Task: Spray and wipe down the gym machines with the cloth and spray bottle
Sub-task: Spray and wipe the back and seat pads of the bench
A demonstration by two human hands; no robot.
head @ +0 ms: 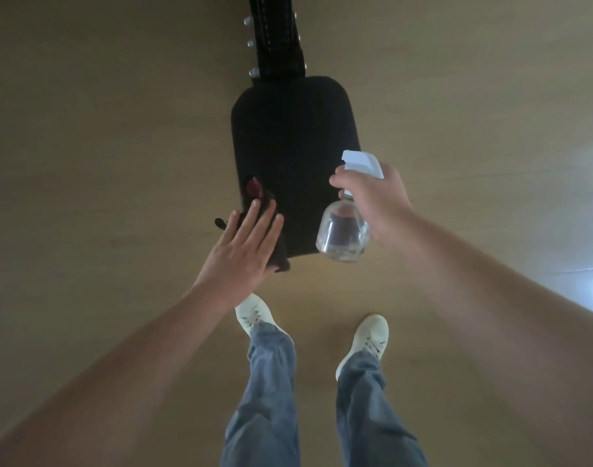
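A black padded seat (295, 139) of a gym machine fills the middle of the head view. My left hand (242, 246) lies flat, fingers together, pressing a dark cloth (254, 193) with a reddish patch onto the seat's near left corner. My right hand (379, 203) grips the neck of a clear spray bottle (343, 234) with a white trigger head (362, 163), held over the seat's near right corner. The bottle's body hangs toward me and its nozzle points away over the pad.
A black metal frame (276, 38) with silver bolts runs from the seat's far end to the top edge. A tan wooden floor (119, 129) lies all around. My legs in blue jeans and white shoes (365, 342) stand just before the seat.
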